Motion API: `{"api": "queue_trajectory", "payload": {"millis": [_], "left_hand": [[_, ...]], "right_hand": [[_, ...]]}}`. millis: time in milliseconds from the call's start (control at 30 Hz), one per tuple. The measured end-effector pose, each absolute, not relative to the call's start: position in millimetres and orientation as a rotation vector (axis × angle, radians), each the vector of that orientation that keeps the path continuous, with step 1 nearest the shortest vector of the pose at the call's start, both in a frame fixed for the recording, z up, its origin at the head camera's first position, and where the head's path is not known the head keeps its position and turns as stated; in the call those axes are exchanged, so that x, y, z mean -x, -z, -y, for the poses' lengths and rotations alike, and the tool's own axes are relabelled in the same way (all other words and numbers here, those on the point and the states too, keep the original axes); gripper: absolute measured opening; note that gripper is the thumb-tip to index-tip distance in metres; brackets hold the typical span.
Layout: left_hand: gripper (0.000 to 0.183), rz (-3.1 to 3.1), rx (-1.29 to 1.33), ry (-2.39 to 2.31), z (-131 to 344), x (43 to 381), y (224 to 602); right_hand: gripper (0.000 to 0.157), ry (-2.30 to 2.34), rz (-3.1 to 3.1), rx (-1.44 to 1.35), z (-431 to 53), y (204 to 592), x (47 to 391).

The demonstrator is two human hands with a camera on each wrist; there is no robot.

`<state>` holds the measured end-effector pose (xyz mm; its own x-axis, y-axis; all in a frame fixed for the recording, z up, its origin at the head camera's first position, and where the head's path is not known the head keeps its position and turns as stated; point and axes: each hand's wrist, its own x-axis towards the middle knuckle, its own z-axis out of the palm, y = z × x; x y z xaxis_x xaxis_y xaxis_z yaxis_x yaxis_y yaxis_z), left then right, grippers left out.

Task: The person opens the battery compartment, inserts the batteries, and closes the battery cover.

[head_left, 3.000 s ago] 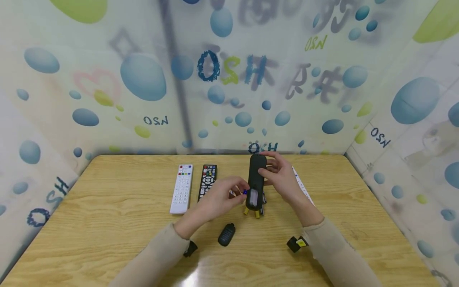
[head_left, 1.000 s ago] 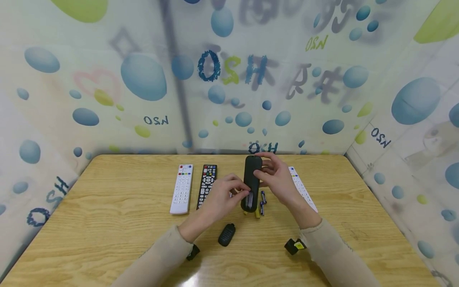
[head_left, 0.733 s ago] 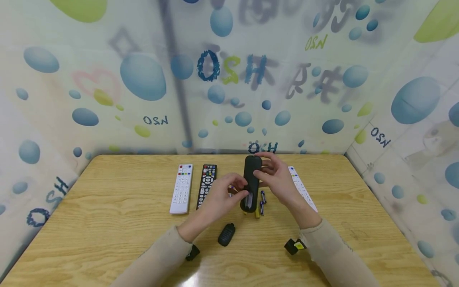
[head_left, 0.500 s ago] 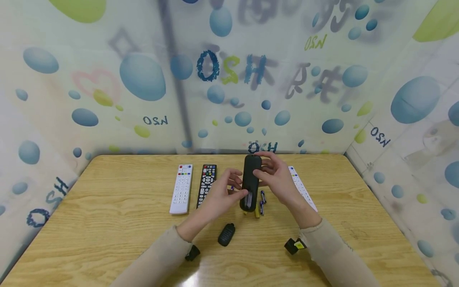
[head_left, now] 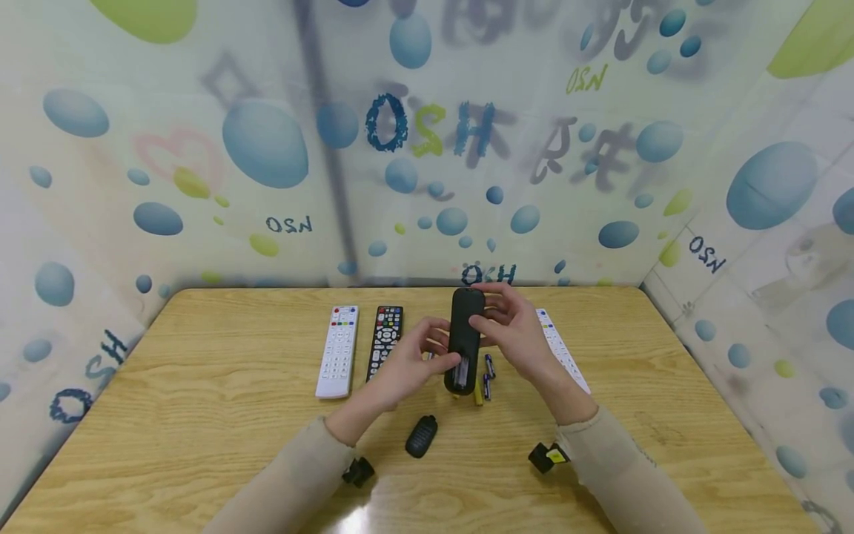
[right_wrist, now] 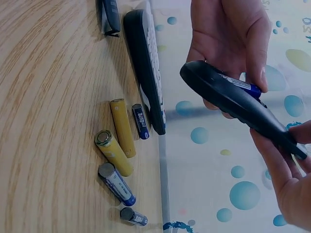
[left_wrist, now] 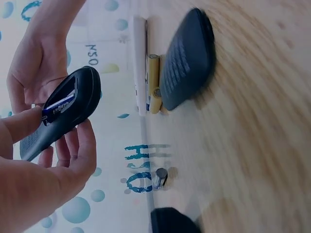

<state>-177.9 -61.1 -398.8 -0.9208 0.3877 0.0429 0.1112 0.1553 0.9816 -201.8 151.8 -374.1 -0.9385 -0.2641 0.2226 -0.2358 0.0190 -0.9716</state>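
A black remote control [head_left: 465,334] is held up over the table, back side facing up, its battery compartment uncovered at the near end. My right hand [head_left: 522,337] grips its far end, thumb on the back and fingers round the edge. My left hand [head_left: 400,369] holds the near part: in the left wrist view the thumb presses the end of a blue battery [left_wrist: 59,108] in the compartment, with the fingers curled beneath the remote. Seen from the right wrist, that battery [right_wrist: 249,88] has its thumb end standing slightly proud of the compartment. The small black battery cover [head_left: 422,436] lies nearer on the table.
A white remote [head_left: 337,352] and a black-and-white remote [head_left: 385,341] lie to the left, and another white remote [head_left: 563,352] to the right. Below the held remote lie yellow batteries [right_wrist: 122,128] and blue batteries [right_wrist: 116,183]. A patterned curtain [head_left: 414,200] stands behind the table.
Three seconds ago my left fingers held a blue battery beside the remote; now it is in the compartment. My left fingertips have drawn off the compartment, leaving the thumb there. The remote shifted slightly left.
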Motion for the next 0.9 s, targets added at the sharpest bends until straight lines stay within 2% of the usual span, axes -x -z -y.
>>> {"api": "queue_trajectory", "payload": {"millis": [433,900], "left_hand": [[0.042,-2.184,-0.480,-1.824,60.2,179.7,398.6],[0.038,-2.411,-0.704,-1.719,56.5,177.1,399.2]], "right_hand": [[0.047,2.106,-2.251,0.560,-149.4,374.2,200.7],[0.048,2.106,-2.279,0.523,-147.8,371.4,201.1]]}}
